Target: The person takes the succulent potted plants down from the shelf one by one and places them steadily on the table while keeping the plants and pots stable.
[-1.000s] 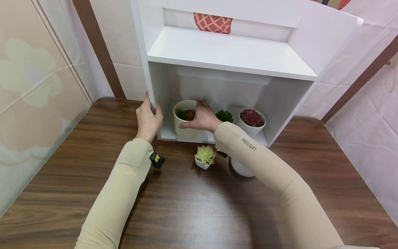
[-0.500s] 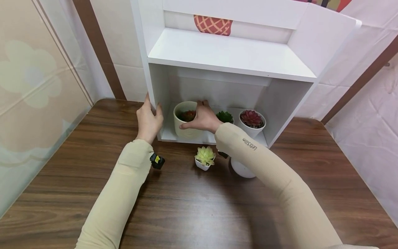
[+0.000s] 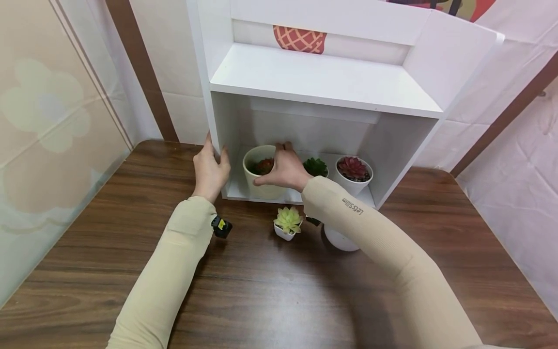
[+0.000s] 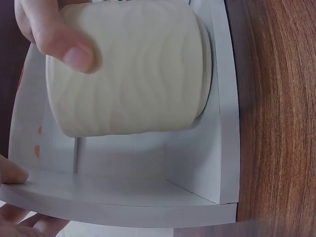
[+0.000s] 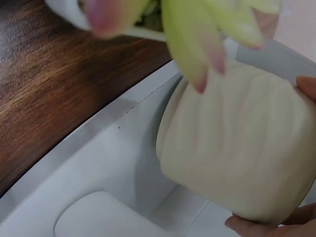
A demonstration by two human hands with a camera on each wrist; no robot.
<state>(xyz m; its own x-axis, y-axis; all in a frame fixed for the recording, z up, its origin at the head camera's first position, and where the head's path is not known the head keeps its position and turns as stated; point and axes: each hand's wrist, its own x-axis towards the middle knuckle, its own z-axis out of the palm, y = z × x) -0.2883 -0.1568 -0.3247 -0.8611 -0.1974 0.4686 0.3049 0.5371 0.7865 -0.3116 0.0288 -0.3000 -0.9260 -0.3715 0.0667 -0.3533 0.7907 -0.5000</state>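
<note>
In the head view, my right hand [image 3: 287, 169] grips a cream flower pot [image 3: 256, 182] by its rim and side, thumb towards me. A reddish succulent [image 3: 264, 166] shows inside that pot, partly behind the hand. The pot, with wavy ridges in the left wrist view, stands on the bottom board at the left end of a white shelf unit [image 3: 322, 97]. My left hand [image 3: 209, 169] holds the unit's left side panel [image 3: 216, 111], thumb on the inside and fingers on the outside.
Right of the cream pot stand a green succulent [image 3: 316, 166] and a white pot [image 3: 350, 186] with a red succulent. On the wooden table [image 3: 261, 291], before the shelf, are a small yellow-green succulent [image 3: 287, 220] and a white round object [image 3: 340, 238], partly under the right sleeve.
The head view has tilted slightly, so the scene sits a little lower in it. Both hands keep their holds, and the pot stays in the same place on the shelf.
</note>
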